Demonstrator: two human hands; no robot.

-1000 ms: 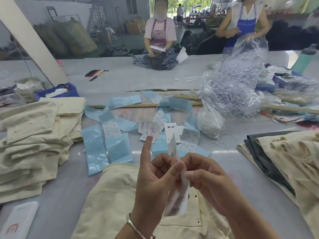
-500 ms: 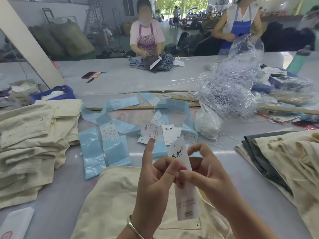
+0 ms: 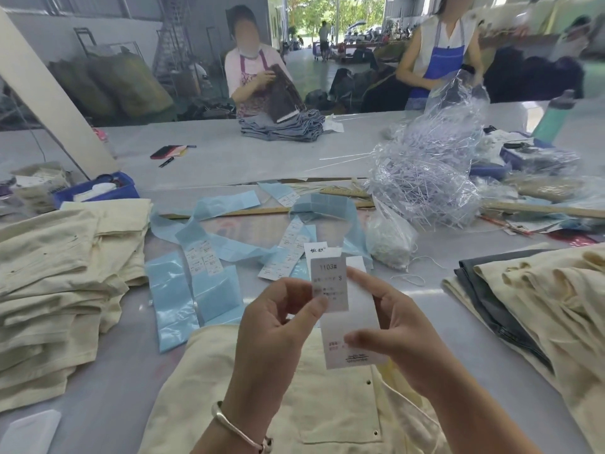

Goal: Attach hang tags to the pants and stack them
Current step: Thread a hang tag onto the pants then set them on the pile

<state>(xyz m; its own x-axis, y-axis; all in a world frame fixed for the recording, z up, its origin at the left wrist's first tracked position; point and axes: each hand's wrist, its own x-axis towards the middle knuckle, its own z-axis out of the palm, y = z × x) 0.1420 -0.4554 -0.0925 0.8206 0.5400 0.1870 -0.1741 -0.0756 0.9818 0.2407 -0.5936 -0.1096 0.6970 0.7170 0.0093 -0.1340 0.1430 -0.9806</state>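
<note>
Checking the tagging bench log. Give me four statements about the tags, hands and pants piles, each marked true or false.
1. Both hands hold paper tags above cream pants. True.
2. The small tag in the left hand reads 1103# and S. True.
3. The right hand is empty. False: it holds the long white tag.
4. The folded stack at left is dark grey. False: it is cream.

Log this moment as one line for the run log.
step: tag prep | left hand: pinches small label | right hand: holds hang tag | cream pants: flat below, untagged
</note>
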